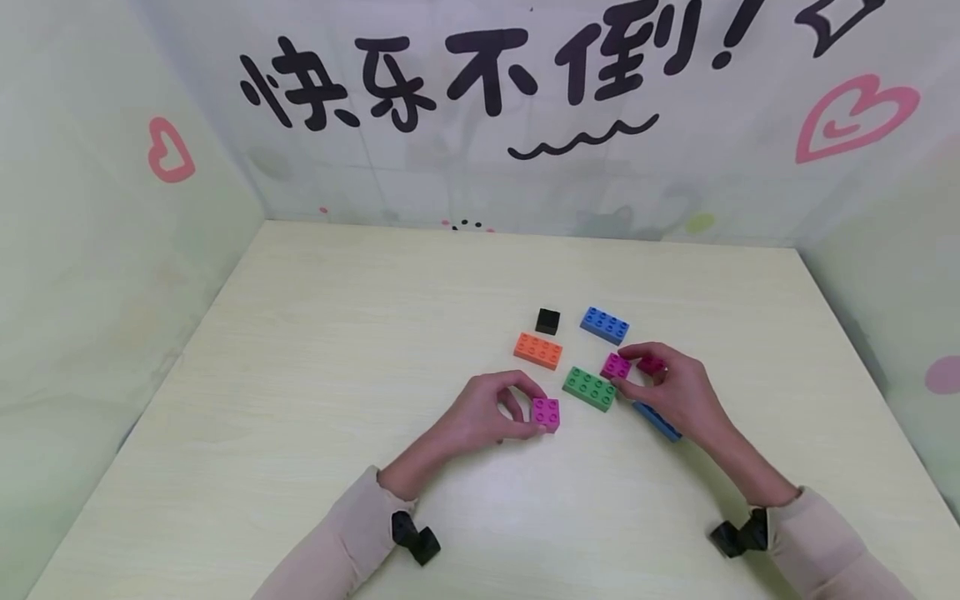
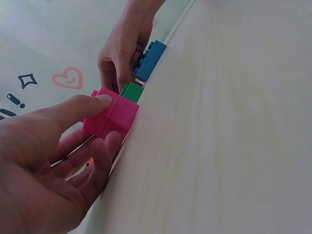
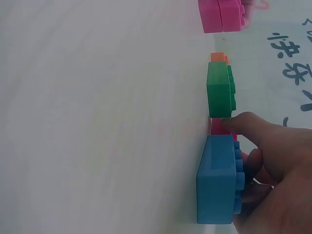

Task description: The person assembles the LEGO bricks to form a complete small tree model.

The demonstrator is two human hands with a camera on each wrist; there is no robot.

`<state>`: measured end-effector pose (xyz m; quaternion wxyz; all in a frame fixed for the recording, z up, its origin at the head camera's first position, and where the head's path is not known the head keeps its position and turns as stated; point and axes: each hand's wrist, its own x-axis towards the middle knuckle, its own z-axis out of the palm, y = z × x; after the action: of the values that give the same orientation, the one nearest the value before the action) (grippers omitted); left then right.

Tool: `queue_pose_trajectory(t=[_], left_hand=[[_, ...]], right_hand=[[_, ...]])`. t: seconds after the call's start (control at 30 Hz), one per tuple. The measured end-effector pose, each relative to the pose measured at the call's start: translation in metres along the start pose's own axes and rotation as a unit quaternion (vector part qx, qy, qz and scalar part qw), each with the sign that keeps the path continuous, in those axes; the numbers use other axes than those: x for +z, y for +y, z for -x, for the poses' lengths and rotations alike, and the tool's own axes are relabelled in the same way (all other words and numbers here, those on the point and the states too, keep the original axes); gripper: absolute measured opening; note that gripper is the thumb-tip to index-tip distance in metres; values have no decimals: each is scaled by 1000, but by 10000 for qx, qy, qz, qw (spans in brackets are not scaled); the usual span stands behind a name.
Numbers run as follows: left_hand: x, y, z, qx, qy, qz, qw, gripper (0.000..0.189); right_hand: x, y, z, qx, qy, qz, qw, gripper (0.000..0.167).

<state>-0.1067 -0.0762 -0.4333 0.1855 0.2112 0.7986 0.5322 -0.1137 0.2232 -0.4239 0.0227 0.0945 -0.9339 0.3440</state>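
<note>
My left hand [image 1: 480, 412] pinches a pink building-block stack [image 1: 545, 414] between thumb and fingers; the left wrist view shows two pink blocks [image 2: 111, 114] joined together. My right hand [image 1: 675, 387] has its thumb and index finger at opposite sides of a magenta block [image 1: 615, 367] on the table. That block shows only partly in the right wrist view, beyond a blue block [image 3: 217, 180]. Another magenta block [image 1: 651, 365] lies partly hidden behind the right fingers. Just left of the right thumb is a green block [image 1: 589, 388]. A blue block [image 1: 658, 422] lies under the right hand.
Farther back lie an orange block [image 1: 537, 351], a small black block [image 1: 548, 322] and a second blue block [image 1: 604, 325]. The pale wooden table [image 1: 300, 350] meets printed cloth walls [image 1: 420, 183] at the back and sides.
</note>
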Motion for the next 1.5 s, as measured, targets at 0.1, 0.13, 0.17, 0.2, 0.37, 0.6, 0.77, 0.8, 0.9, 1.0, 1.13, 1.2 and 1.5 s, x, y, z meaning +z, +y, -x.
queue_pose_trajectory(t=[0.1, 0.13, 0.17, 0.2, 0.37, 0.6, 0.77, 0.8, 0.9, 1.0, 1.13, 1.2, 1.5], left_hand=[[0, 1, 0, 41, 4, -30, 10000, 34], [0, 1, 0, 52, 7, -37, 10000, 34], [0, 2, 0, 57, 12, -41, 10000, 34], [0, 2, -1, 53, 17, -40, 10000, 34], [0, 4, 0, 38, 32, -4, 10000, 34], [1, 5, 1, 101, 121, -177, 9997, 34], [1, 4, 0, 214, 202, -339, 9990, 34], [1, 4, 1, 239, 210, -363, 9988, 34], [1, 3, 1, 299, 215, -401, 9985, 34], [1, 3, 1, 348, 200, -376, 9985, 34], [0, 4, 2, 339, 175, -317, 9988, 34], [0, 4, 3, 343, 164, -265, 9989, 34], [1, 3, 2, 489, 129, -105, 9987, 37]], right_hand=[[-1, -2, -1, 0, 1, 38, 10000, 39], [-2, -2, -1, 3, 1, 39, 10000, 39], [-2, -2, -1, 14, 4, 41, 10000, 39], [-2, -3, -1, 30, 2, 41, 10000, 38], [-3, -3, 0, -22, 68, 34, 10000, 39], [-8, -15, 5, -500, 354, -62, 9981, 46], [-11, -32, 8, -703, 228, -309, 9968, 44], [-11, -36, 8, -722, 186, -354, 9966, 43], [-12, -44, 8, -824, 46, -592, 9948, 40], [-10, -50, 9, -918, -103, -925, 9914, 40], [-7, -56, 10, -1015, -226, -1134, 9881, 40], [-5, -59, 10, -1084, -310, -1186, 9865, 41], [3, -87, 16, -1367, -839, -1726, 9719, 42]])
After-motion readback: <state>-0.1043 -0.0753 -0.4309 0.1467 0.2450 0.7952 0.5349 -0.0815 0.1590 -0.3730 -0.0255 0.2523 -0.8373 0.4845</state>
